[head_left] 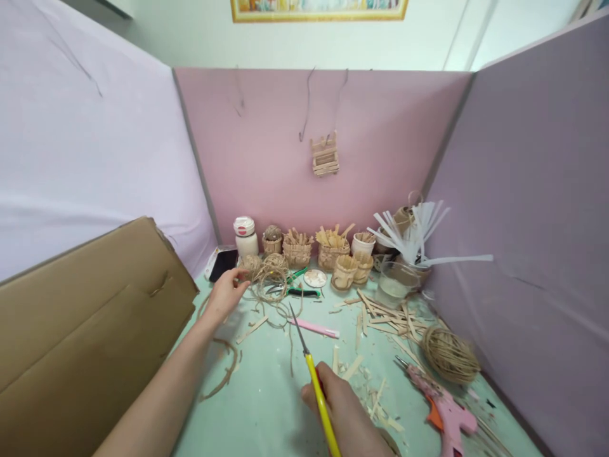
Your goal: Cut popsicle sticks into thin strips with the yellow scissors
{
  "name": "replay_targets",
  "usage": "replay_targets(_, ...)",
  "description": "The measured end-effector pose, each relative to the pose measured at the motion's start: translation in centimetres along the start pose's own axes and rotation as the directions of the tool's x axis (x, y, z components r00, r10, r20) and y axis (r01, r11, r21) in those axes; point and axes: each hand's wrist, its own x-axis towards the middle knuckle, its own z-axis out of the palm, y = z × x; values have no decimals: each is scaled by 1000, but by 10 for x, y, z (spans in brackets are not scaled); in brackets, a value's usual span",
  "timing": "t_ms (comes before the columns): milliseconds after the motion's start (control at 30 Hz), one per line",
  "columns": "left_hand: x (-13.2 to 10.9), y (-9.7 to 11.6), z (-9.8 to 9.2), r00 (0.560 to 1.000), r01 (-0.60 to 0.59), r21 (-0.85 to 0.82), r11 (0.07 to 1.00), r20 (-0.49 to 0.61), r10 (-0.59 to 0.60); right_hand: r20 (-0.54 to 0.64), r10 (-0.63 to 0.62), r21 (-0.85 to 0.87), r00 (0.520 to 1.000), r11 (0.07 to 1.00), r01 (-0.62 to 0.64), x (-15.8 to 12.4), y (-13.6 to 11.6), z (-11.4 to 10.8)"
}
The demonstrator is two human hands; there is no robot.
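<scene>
My left hand (226, 293) reaches forward to a loose coil of jute twine (269, 277) on the green table (266, 393), its fingertips pinched at the twine's left edge. My right hand (349, 416) is closed round yellow-handled scissors (314, 374), whose blades point away toward the twine and look closed. A strand of twine (223, 371) lies curled on the table beside my left forearm.
Small stick baskets (297, 249), a white jar (245, 236), a glass (394, 284) and white strips stand along the pink back wall. Loose wooden sticks (385, 314), a twine ball (450, 354), a pink glue gun (445, 412) and a pink cutter (316, 328) lie right. Cardboard (80, 330) leans left.
</scene>
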Motion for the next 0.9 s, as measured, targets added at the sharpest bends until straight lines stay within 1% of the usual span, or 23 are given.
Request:
replay_targets(133, 15, 39, 10, 994, -84, -54, 995, 60, 87, -68, -97, 102, 993, 989, 103, 5, 8, 6)
replay_targets(233, 31, 77, 23, 982, -167, -57, 984, 83, 172, -91, -177, 162, 980, 968, 190, 12, 17, 12)
replay_targets(300, 46, 104, 33, 970, -222, -50, 974, 95, 225, -112, -204, 197, 972, 955, 223, 14, 20, 13)
replay_targets(400, 78, 140, 48, 950, -286, -22, 958, 123, 286, -129, -201, 230, 971, 946, 226, 14, 18, 11)
replay_targets(533, 132, 177, 64, 936, -322, 77, 944, 179, 305, -78, -176, 260, 981, 947, 191, 13, 13, 3)
replay_targets(633, 167, 195, 73, 912, -351, 161, 922, 280, 299, -83, -170, 234, 982, 955, 185, 15, 15, 0)
replay_targets(700, 182, 203, 79, 886, -374, 212, 903, 370, 280, -90, -177, 231, 980, 953, 194, 17, 18, 1)
replay_targets(800, 194, 209, 90, 838, -397, 277, 875, 498, 223, -85, -186, 256, 979, 945, 202, 20, 22, 3)
replay_targets(900, 197, 212, 101, 792, -403, 328, 855, 593, 146, -73, -178, 263, 981, 946, 191, 20, 24, 4)
